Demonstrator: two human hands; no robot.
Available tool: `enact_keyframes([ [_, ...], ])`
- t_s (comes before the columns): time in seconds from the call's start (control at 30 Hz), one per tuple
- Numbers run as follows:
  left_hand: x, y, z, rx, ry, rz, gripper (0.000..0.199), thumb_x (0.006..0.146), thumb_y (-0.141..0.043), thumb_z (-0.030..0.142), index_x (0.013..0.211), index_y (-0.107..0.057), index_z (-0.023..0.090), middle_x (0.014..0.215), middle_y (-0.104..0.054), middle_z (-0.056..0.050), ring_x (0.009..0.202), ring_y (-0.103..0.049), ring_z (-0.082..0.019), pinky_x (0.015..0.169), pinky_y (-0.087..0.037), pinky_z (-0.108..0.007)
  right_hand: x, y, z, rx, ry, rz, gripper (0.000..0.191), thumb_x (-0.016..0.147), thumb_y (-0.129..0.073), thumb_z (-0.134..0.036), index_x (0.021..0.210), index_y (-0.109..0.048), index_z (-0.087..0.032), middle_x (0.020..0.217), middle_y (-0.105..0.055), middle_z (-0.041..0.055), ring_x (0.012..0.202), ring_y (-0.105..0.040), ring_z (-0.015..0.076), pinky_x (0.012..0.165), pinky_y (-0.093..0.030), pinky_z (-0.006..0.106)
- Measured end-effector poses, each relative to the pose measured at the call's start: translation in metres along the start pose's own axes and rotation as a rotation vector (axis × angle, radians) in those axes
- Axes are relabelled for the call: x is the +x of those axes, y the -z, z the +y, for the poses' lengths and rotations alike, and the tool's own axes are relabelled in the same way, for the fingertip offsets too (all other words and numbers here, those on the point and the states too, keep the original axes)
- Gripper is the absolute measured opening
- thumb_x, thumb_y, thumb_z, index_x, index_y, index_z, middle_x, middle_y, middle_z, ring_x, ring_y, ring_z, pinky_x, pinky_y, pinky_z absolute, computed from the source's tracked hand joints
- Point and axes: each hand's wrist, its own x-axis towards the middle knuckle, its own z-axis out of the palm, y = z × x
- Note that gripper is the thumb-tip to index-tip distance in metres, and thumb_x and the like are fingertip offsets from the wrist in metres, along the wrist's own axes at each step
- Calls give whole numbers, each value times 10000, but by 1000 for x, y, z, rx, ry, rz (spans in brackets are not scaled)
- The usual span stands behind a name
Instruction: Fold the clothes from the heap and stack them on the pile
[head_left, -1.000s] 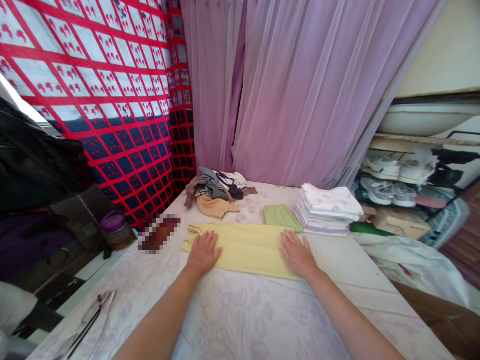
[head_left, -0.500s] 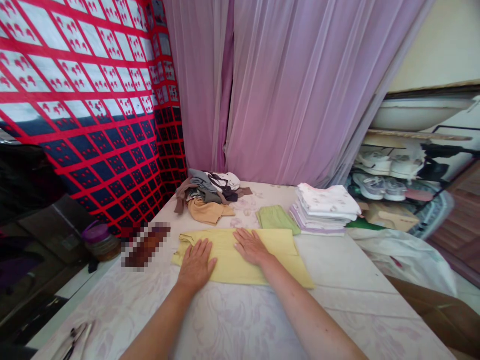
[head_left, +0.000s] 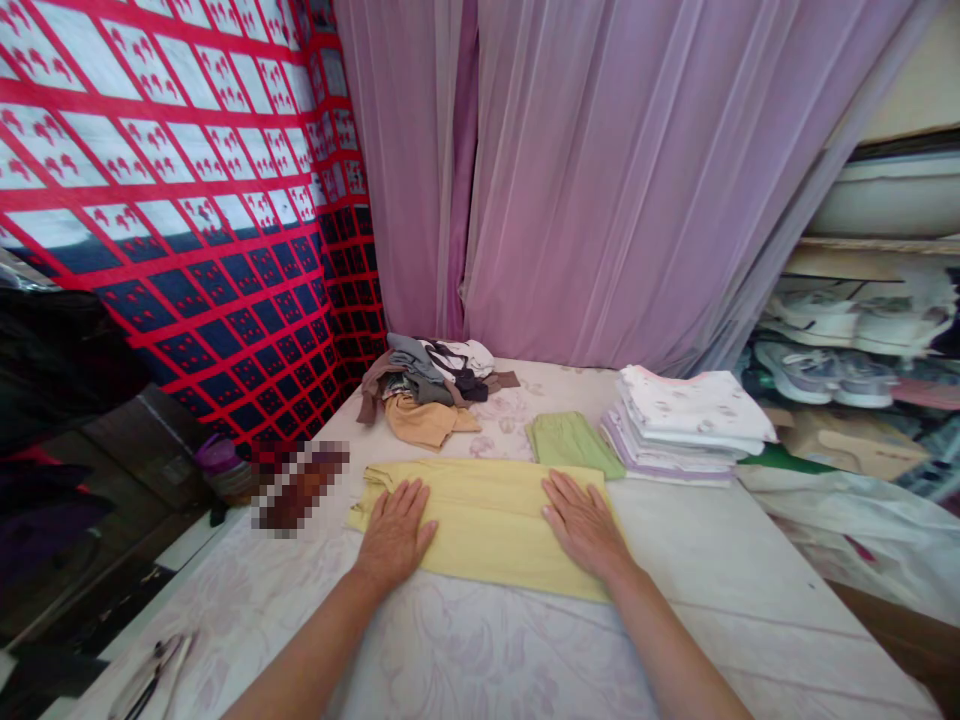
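A yellow folded garment [head_left: 480, 520] lies flat across the floral cloth in front of me. My left hand [head_left: 395, 530] rests palm down on its left end, fingers stretched out. On its right end lies my right hand [head_left: 583, 522], also flat with the fingers apart. A folded green garment [head_left: 570, 442] sits just beyond the yellow one's right half. Beside it stands a stack of folded white cloths [head_left: 686, 420]. Neither hand grips anything.
A loose heap of clothes [head_left: 427, 385] lies at the back, before a purple curtain [head_left: 585, 180]. Shoes [head_left: 825, 375] fill a rack on the right. A jar with a purple lid [head_left: 221, 465] stands at the left edge. Something at the left is pixelated.
My right hand has slid rightward along the yellow garment, from its middle to its right end. The left hand stays on the left end. The view has shifted slightly.
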Motion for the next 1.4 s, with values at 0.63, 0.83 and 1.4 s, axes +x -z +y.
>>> enact_keyframes([
  [0.63,-2,-1,-2,-34,6,38,572,927,-312,489,1416,-390,202,1487,-359,-51,1381,-291,-241,1121,-211,-456,5,5,8,84,24,221,414,922,-323,-320,1169,-637,-215,1288,-589,59,1213,-503,195,1063,-327,375],
  [0.83,-1,-3,-2,-32,-8,51,571,928,-321,485,1410,-397,188,1485,-362,-53,1375,-304,-244,1116,-224,-469,70,48,29,25,-217,263,417,879,-363,-188,1237,-573,-150,1270,-590,95,1173,-529,190,1009,-373,289],
  [1.4,-3,-11,-6,-15,-43,114,556,930,-325,479,1398,-417,193,1462,-405,-63,1356,-336,-250,1099,-255,-471,177,66,81,36,-618,-194,463,653,-700,-317,1057,-670,-93,1083,-662,212,1014,-634,308,811,-503,377],
])
